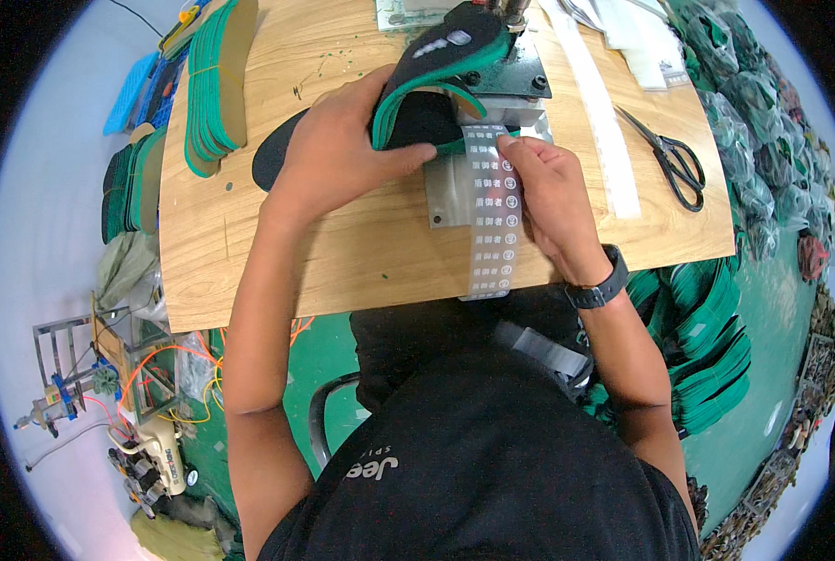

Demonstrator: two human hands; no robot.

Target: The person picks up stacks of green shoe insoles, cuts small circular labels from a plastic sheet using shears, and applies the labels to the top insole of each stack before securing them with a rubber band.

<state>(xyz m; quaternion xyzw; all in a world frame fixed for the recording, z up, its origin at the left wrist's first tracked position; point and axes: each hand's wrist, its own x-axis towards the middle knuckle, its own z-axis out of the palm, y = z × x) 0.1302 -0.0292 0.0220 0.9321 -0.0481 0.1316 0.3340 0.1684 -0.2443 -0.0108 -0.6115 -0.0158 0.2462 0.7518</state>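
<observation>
My left hand (pixel 338 150) grips black-and-green shoe insoles (pixel 450 49), with its fingers behind them and its thumb stretched toward the press. The insoles curl upward, and a small white print shows on the dark upper face. A dark insole end (pixel 277 154) lies flat left of my wrist. Between thumb and fingers, my right hand (pixel 553 192) pinches the edge of a clear strip of white printed labels (pixel 490 220). That strip runs from the press (pixel 520 75) over a metal plate (pixel 447 192) and past the table's front edge. Part of the insoles is hidden under the strip.
Scissors (pixel 674 159) and a long white strip (pixel 604 122) lie right on the wooden table (pixel 361 262). Bundled insoles (pixel 214 89) stand at the left. More insoles (pixel 707 346) are heaped below the right edge, near bagged bundles (pixel 754 103). Hoses (pixel 156 360) trail at lower left.
</observation>
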